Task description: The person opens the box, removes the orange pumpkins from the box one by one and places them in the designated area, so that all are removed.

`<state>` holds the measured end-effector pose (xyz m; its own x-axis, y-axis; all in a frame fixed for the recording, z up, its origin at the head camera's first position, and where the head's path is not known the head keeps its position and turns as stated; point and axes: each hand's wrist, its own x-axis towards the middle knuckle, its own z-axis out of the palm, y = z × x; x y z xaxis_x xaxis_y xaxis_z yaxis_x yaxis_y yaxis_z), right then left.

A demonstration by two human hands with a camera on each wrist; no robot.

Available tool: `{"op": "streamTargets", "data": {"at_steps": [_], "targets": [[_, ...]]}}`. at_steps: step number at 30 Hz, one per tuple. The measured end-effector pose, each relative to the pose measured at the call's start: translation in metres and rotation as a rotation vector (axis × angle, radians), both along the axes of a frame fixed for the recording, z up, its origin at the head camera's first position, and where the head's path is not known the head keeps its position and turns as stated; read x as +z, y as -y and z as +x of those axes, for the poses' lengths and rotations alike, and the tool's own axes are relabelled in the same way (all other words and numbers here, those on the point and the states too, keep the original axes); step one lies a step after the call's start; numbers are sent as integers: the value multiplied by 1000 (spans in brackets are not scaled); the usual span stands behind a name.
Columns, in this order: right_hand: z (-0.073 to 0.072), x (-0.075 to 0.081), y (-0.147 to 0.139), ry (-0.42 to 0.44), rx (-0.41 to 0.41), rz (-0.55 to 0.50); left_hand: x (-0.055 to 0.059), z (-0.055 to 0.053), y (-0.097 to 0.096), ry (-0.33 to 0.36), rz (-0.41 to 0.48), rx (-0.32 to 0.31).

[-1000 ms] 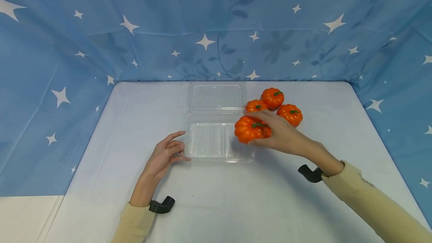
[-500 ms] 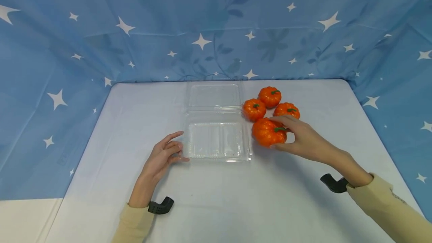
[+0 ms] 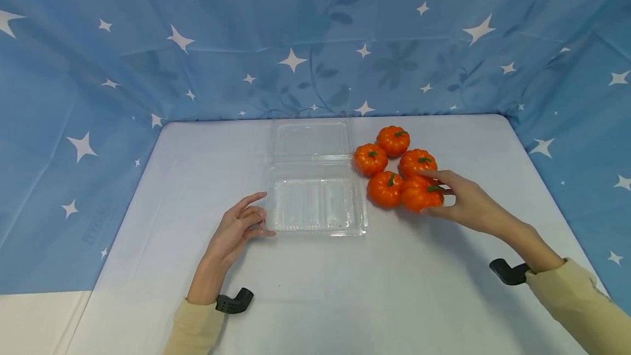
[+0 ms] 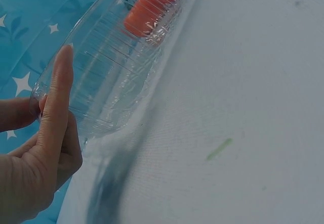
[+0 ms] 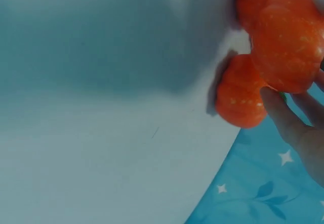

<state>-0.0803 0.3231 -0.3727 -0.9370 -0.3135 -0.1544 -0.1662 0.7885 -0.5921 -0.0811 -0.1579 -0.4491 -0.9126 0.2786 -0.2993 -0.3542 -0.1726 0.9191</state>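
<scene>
My right hand [image 3: 470,204] grips a small orange pumpkin [image 3: 420,195] with a green stem, thumb on the near side and fingers on the far side. In the right wrist view the held pumpkin [image 5: 288,39] partly covers others behind it. Just left of it in the head view sits another pumpkin [image 3: 385,190]. A clear plastic clamshell box [image 3: 315,201] lies with its lid [image 3: 312,138] folded back. My left hand [image 3: 239,229] pinches the box's left rim; in the left wrist view one finger [image 4: 58,92] lies straight along the side wall.
More pumpkins stand behind the held one: one beside the box [image 3: 371,159], one farther back [image 3: 393,141], one to the right [image 3: 417,162]. A blue star-patterned curtain [image 3: 222,43] closes off the back of the white table [image 3: 315,300] and its sides.
My right hand has moved right with the pumpkin, away from above the box's right side, uncovering the pumpkin behind it. My left hand has stayed at the rim.
</scene>
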Motion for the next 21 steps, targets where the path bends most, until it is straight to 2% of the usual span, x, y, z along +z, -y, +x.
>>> {"op": "streamTargets", "data": {"at_steps": [4, 12, 21], "targets": [[-3, -5, -8, 45, -28, 5, 0, 0, 0, -3, -5, 0], [-8, -16, -17, 78, -46, 36, 0, 1, 0, 3, -13, 11], [-12, -26, -14, 27, -60, 95, 1, 1, -1, 2, -11, 8]]}}
